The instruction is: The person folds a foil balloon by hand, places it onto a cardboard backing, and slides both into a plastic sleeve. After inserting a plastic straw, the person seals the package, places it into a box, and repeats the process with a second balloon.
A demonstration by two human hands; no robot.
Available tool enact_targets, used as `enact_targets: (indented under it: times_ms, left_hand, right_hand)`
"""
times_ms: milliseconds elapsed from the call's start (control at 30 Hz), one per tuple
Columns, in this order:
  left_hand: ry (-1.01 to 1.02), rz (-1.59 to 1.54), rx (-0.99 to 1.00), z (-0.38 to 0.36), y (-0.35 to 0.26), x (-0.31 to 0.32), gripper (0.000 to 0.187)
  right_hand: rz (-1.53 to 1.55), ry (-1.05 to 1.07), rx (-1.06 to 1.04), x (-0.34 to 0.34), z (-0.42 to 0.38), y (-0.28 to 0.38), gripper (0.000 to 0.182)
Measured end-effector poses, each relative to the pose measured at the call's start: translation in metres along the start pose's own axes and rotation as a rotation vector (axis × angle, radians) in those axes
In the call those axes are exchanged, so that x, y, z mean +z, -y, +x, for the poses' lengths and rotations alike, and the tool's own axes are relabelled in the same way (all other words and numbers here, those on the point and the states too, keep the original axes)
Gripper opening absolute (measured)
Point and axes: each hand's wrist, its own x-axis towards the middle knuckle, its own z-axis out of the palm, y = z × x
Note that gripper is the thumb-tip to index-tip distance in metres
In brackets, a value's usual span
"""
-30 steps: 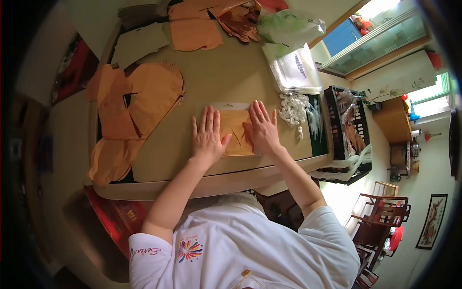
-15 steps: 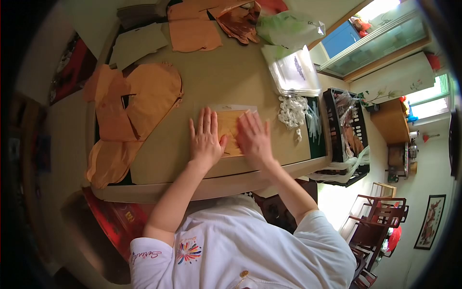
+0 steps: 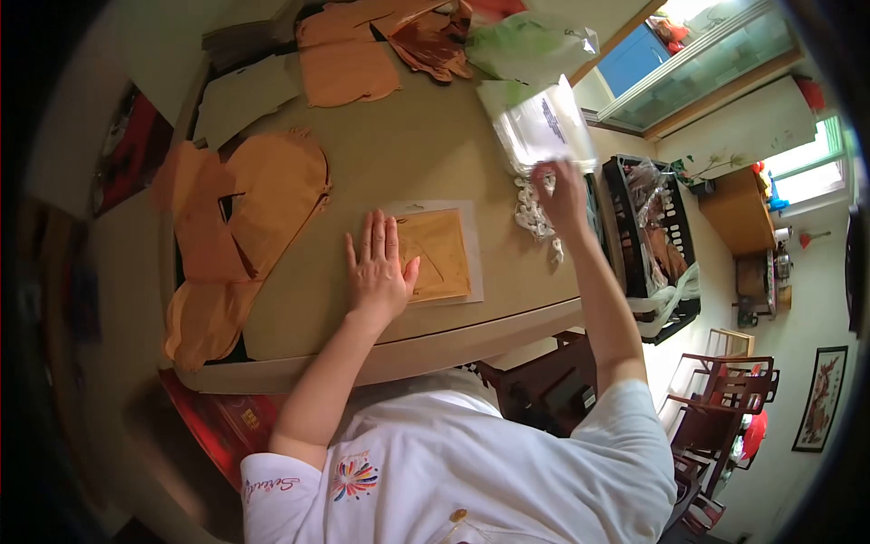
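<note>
The right hand (image 3: 564,195), previously flat on the orange sheet (image 3: 439,254), now lies at the clear bags (image 3: 544,127) toward the table's (image 3: 408,145) right edge, fingers curled, grip indeterminate. The left hand (image 3: 378,272), open, covers the sheet's left margin, by the near edge. Blur obscures the right fingertips; the white bundle (image 3: 528,216) is partly hidden.

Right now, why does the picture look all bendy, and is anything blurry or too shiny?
In the head view, the table's front edge bows, probably from a wide lens, and the picture's left side fades to black; in the same head view, the right hand's fingers look smeared, the left hand sharper, and white glare hits the clear plastic bags and window.
</note>
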Motion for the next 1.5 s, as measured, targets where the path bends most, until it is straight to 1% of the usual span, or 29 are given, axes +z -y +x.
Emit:
enact_targets:
  times_ms: [67,167,267,300,400,433,500,533,600,667,733,800,833,933,1033,1133,1167,1267,1300,1400,1500]
  left_hand:
    - [0.007,0.010,-0.006,0.001,0.000,-0.005,0.076]
    - [-0.009,0.016,0.005,0.000,0.002,-0.001,0.076]
    - [-0.005,-0.020,0.000,0.000,0.001,-0.004,0.077]
    - [-0.010,-0.016,0.002,0.000,0.001,-0.003,0.077]
    - [-0.021,-0.024,0.005,0.000,0.001,-0.004,0.076]
    - [-0.019,-0.026,0.006,0.000,0.001,-0.004,0.076]
    - [-0.017,-0.033,0.005,0.000,0.000,-0.005,0.075]
    - [-0.022,-0.036,0.003,0.000,0.000,-0.005,0.074]
    - [-0.024,-0.036,0.007,0.000,-0.001,-0.007,0.074]
    - [-0.025,-0.032,0.015,-0.001,0.000,-0.007,0.073]
    - [-0.022,-0.030,0.021,0.000,0.000,-0.007,0.073]
    - [-0.006,-0.034,0.013,0.000,0.001,-0.006,0.073]
    - [-0.008,-0.028,0.015,0.000,0.002,-0.005,0.073]
    - [-0.019,-0.023,0.017,0.000,0.001,-0.004,0.075]
    - [-0.017,-0.013,0.011,0.001,0.001,-0.005,0.076]
    - [0.010,-0.011,-0.002,0.000,0.000,-0.006,0.075]
    - [0.011,-0.026,0.001,0.000,0.001,-0.006,0.076]
    - [-0.004,-0.018,0.003,0.000,0.001,-0.006,0.075]
    - [-0.013,-0.007,0.000,0.000,0.001,-0.006,0.074]
    - [-0.013,-0.012,-0.005,0.000,0.001,-0.004,0.075]
    - [-0.033,-0.024,0.008,0.000,0.000,-0.006,0.076]
  right_hand:
    - [-0.157,-0.057,0.151,0.028,0.052,-0.036,0.031]
    - [-0.195,0.140,0.429,0.061,0.077,-0.062,0.034]
    - [0.040,0.196,0.434,0.078,0.087,-0.090,0.033]
    - [0.163,0.181,0.418,0.089,0.087,-0.110,0.027]
    - [-0.003,0.076,0.171,0.079,0.085,-0.116,0.019]
    - [-0.041,-0.033,0.138,0.058,0.082,-0.086,0.014]
    - [0.230,-0.135,0.044,0.021,0.071,-0.025,0.015]
    - [0.365,-0.183,-0.001,0.015,0.067,-0.003,0.017]
    - [0.363,-0.114,-0.228,0.022,0.058,0.025,0.022]
    - [0.420,-0.015,-0.303,0.047,0.052,0.056,0.020]
    - [0.413,0.024,-0.344,0.082,0.046,0.070,0.017]
    - [0.403,0.166,-0.284,0.099,0.037,0.084,0.020]
    - [0.417,0.240,-0.320,0.102,0.037,0.084,0.023]
    - [0.457,-0.011,-0.198,0.103,0.023,0.094,0.020]
    - [0.160,0.134,0.195,0.083,-0.002,0.083,0.019]
    - [0.217,0.210,0.199,0.065,-0.022,0.084,0.021]
    - [0.270,0.306,0.327,0.058,-0.024,0.087,0.023]
    - [1.074,0.294,0.761,0.038,-0.035,0.102,0.024]
    - [1.217,0.202,0.770,0.040,-0.046,0.109,0.026]
    - [1.156,0.352,0.713,0.048,-0.075,0.106,0.027]
    - [1.166,0.305,0.660,0.049,-0.079,0.109,0.025]
